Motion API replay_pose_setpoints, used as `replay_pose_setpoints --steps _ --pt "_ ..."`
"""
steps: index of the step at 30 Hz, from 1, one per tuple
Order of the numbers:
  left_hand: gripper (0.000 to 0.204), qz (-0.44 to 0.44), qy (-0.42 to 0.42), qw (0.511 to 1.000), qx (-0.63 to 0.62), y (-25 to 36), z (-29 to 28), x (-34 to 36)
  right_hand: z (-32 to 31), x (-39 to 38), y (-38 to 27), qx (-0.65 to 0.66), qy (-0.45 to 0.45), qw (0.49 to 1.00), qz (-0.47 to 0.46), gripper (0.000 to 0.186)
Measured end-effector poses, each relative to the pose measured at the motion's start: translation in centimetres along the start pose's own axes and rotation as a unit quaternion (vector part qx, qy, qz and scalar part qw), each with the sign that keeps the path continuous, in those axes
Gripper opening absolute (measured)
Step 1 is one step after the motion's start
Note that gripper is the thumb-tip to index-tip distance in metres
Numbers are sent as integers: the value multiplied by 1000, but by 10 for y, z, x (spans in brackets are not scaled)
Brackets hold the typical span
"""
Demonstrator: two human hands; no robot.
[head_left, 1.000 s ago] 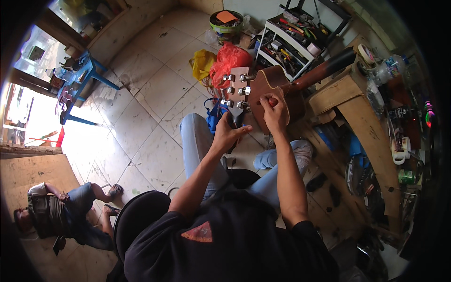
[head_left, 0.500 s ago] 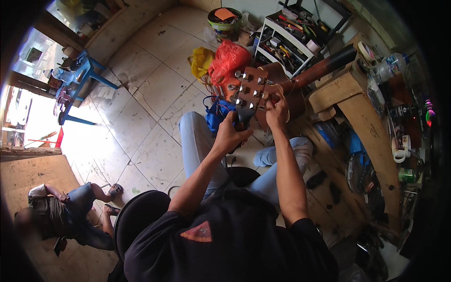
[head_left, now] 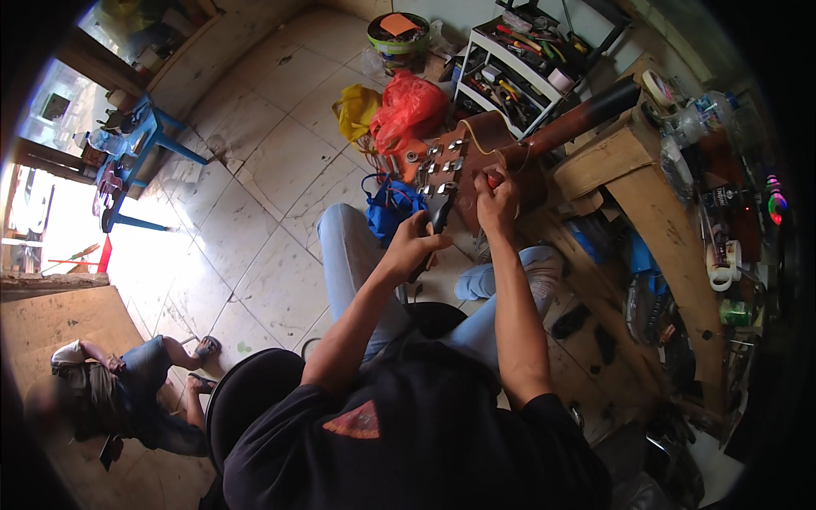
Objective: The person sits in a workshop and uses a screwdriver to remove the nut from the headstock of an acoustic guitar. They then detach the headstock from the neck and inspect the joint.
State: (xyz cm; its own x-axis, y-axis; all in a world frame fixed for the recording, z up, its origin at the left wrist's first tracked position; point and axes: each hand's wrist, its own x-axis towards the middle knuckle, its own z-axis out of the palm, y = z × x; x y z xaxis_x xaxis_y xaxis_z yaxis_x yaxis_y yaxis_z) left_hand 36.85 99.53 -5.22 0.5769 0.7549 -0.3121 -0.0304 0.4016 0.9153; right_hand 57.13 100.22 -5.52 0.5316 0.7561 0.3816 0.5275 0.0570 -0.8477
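My left hand [head_left: 412,251] is closed around the dark guitar neck [head_left: 437,219] below a brown headstock [head_left: 440,170] with several silver tuners. My right hand [head_left: 497,200] is closed on a small red-handled tool [head_left: 495,180] just right of the headstock; the tool's tip is hidden. Behind both lies a brown guitar body [head_left: 527,183], partly covered, with another long neck [head_left: 586,115] reaching toward the upper right.
Blue [head_left: 387,212], red [head_left: 404,115] and yellow [head_left: 357,110] bags, a bucket [head_left: 395,55] and tool shelves [head_left: 506,81] lie ahead. A cluttered wooden bench [head_left: 646,212] is right, a blue stool [head_left: 153,144] upper left. Another person [head_left: 136,399] sits lower left.
The headstock swung right and tilted, then came back slightly left at a different angle. My right hand rose to the headstock, then shifted a little back; my left hand moved with the neck.
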Motion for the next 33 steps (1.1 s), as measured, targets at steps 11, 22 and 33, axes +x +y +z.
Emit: replay_pose_setpoints --steps 11,22,33 --pt "53 -104 -130 971 -171 -12 -14 -25 -43 49 38 -71 95 990 75 25" --pt "57 -105 -159 950 -247 -8 -24 -38 0 27 -3 -15 -25 999 -15 20" --pt "68 -84 -65 992 -69 -4 -25 -31 -24 -11 -49 65 -192 975 -94 10"
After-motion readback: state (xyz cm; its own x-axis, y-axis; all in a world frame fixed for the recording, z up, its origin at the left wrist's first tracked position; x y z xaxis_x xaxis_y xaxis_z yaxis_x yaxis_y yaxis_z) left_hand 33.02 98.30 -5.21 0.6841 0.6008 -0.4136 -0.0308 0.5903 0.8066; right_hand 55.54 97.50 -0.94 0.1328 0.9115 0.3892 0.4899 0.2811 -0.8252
